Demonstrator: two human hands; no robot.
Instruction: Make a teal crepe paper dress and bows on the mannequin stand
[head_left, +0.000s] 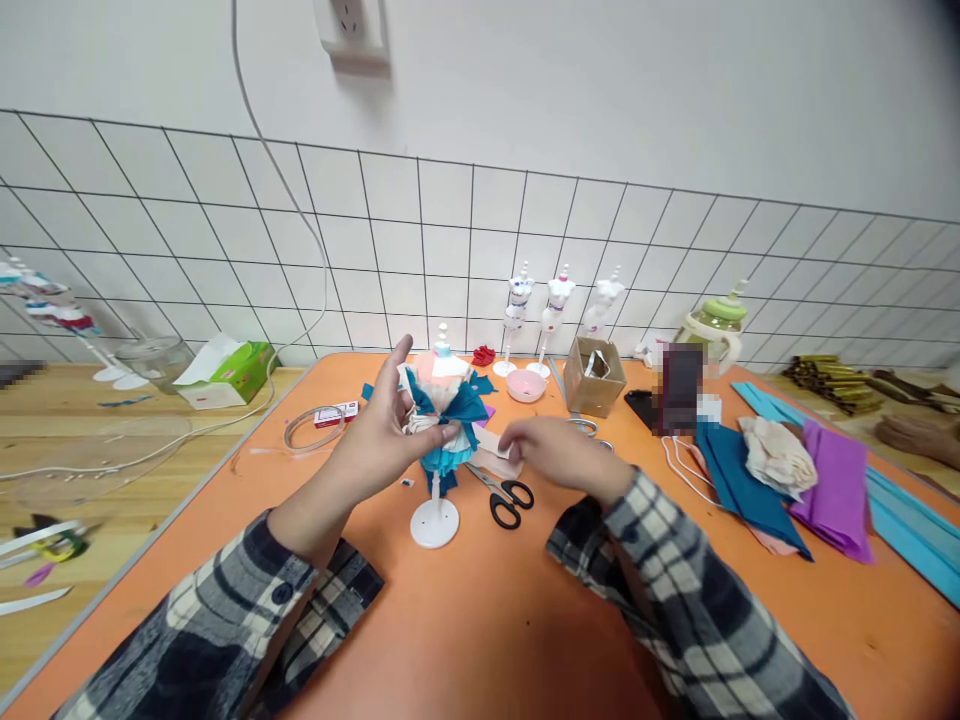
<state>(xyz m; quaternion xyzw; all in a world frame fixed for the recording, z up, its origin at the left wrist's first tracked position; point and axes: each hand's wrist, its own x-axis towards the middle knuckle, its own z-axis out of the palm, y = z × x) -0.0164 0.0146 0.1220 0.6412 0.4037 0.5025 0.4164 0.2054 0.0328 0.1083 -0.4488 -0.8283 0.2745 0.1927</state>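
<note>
A small mannequin stand (435, 515) on a white round base wears a dress (454, 410) of teal, pink and cream paper. My left hand (386, 425) pinches the cream fold at the dress's waist, its index finger stretched upward. My right hand (551, 450) hovers palm down just right of the dress, fingers curled, over a pale pink paper scrap (495, 462). Black-handled scissors (506, 495) lie on the orange table (487, 620) between my hands.
Three dressed mini mannequins (555, 305) stand at the back beside a pink bowl (525, 385) and a cardboard box (594, 375). Teal, purple and cream paper sheets (787, 470) lie right. A tissue box (229, 372) and glass bowl (154, 360) sit left.
</note>
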